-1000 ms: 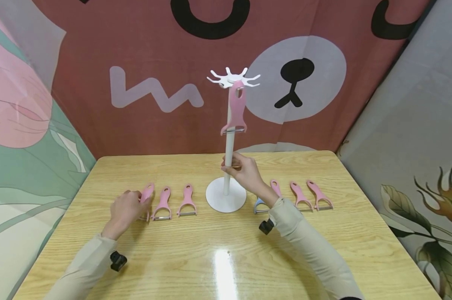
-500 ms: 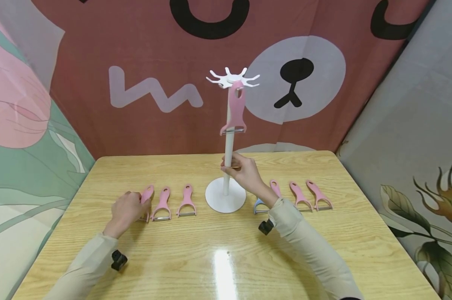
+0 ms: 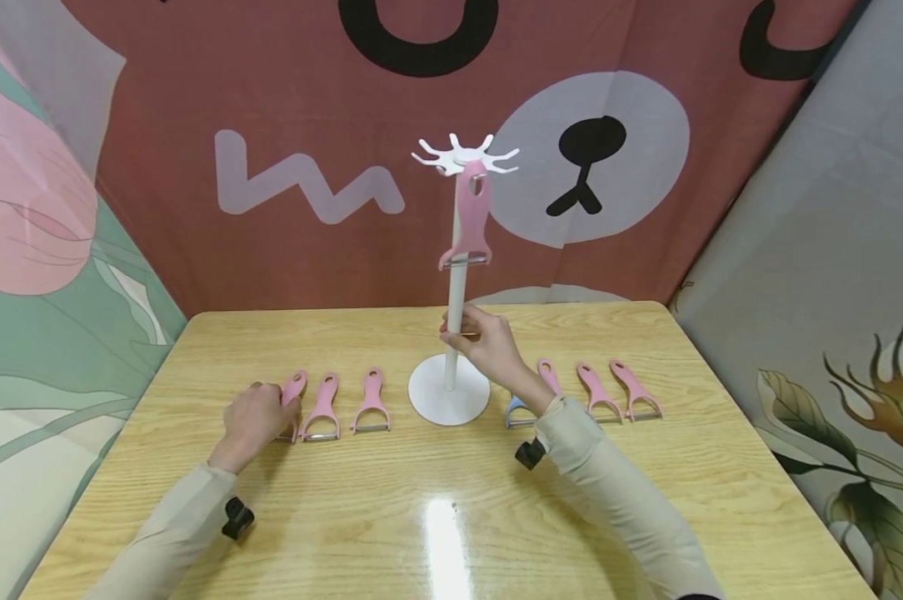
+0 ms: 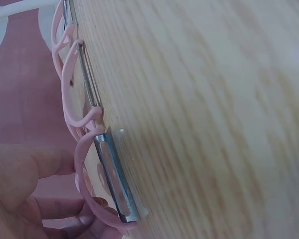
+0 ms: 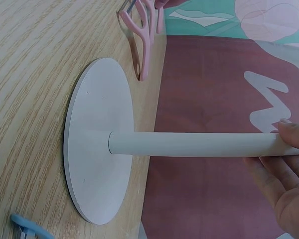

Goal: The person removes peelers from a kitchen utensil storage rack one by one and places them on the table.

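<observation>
My left hand point(image 3: 255, 417) pinches the handle of the leftmost pink peeler point(image 3: 294, 387) on the table. In the left wrist view, the metal blade point(image 4: 117, 179) of this peeler lies close over the wood, with thumb and fingers on either side of its handle. My right hand point(image 3: 489, 342) grips the white pole point(image 3: 457, 292) of an upright hook stand, partway up. The pole rises from a round white base point(image 5: 97, 144). One pink peeler point(image 3: 472, 208) hangs by its handle hole from a front hook under the stand's white hook ring point(image 3: 451, 157).
Two more pink peelers, a middle one point(image 3: 322, 408) and one nearer the stand point(image 3: 372, 400), lie left of the base. To its right are a blue peeler point(image 3: 519, 410), partly behind my right wrist, and several pink ones point(image 3: 635, 390). A printed cloth point(image 3: 331, 267) hangs behind the table.
</observation>
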`<state>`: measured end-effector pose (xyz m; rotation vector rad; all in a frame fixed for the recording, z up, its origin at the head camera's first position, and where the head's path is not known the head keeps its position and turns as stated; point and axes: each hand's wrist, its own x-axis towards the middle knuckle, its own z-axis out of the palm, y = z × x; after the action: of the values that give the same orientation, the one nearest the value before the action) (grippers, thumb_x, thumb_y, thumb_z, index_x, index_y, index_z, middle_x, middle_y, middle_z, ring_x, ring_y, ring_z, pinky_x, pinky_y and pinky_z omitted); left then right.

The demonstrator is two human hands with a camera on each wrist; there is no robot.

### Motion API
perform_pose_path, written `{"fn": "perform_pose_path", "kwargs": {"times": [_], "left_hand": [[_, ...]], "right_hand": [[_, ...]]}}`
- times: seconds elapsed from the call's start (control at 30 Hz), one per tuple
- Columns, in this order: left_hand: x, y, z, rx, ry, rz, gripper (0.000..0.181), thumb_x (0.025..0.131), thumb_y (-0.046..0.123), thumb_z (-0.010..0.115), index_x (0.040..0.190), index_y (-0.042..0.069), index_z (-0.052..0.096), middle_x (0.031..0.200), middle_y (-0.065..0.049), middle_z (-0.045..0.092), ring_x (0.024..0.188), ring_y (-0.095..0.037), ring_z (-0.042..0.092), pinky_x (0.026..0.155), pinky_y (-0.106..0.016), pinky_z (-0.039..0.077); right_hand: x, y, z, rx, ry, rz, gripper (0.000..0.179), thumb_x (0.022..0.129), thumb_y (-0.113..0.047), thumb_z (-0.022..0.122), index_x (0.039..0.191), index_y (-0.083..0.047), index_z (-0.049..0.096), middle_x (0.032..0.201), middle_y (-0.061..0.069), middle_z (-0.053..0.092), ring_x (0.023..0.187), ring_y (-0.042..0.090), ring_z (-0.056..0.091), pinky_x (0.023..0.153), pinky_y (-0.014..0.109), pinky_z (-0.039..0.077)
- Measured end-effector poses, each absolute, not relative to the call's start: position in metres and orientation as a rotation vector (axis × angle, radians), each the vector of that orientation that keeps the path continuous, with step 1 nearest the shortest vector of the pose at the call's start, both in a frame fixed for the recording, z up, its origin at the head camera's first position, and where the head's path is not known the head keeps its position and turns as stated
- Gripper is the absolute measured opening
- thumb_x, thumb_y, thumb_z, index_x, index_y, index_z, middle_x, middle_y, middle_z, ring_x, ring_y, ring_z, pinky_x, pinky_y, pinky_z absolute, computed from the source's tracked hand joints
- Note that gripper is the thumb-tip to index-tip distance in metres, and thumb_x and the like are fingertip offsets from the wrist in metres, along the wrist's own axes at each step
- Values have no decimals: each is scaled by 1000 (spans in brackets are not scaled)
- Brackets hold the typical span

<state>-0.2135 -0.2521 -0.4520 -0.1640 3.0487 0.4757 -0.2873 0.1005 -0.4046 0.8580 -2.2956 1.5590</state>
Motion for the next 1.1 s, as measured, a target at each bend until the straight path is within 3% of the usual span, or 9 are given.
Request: {"fn": "perform_pose_path", "kwargs": {"times": [0.23, 0.5, 0.93, 1.1], "left_hand": [[-214, -253, -452, -147, 3046, 477, 32, 95, 24, 58, 70, 5, 54, 73, -13, 48, 58, -24, 47, 49, -33, 37], [-213, -251, -455, -142, 3042, 469, 32, 95, 23, 59, 69, 5, 54, 73, -13, 49, 57, -23, 47, 49, -33, 37], [-215, -253, -456, -129, 3041, 464, 37, 97, 26, 53, 64, 7, 52, 73, -14, 50, 57, -23, 47, 47, -33, 37], [-214, -253, -454, -131, 3061, 480, 39, 99, 28, 50, 66, 6, 52, 78, -20, 51, 59, -27, 49, 49, -37, 39]], "right_hand": [[-287, 100, -404, 866, -2280, 1579, 24, 86, -1, 76, 108, 4, 67, 95, 18, 73, 88, 31, 72, 75, 37, 60], [-287, 100, -405, 849, -2302, 1559, 21, 87, -4, 76, 106, -1, 68, 93, 11, 74, 86, 22, 73, 75, 30, 59], [-287, 100, -405, 860, -2288, 1569, 23, 87, -1, 75, 107, 3, 67, 95, 18, 73, 87, 30, 72, 76, 37, 60], [-287, 100, -405, 852, -2305, 1560, 22, 87, -1, 75, 108, 1, 67, 95, 14, 74, 88, 25, 73, 76, 31, 59]]}}
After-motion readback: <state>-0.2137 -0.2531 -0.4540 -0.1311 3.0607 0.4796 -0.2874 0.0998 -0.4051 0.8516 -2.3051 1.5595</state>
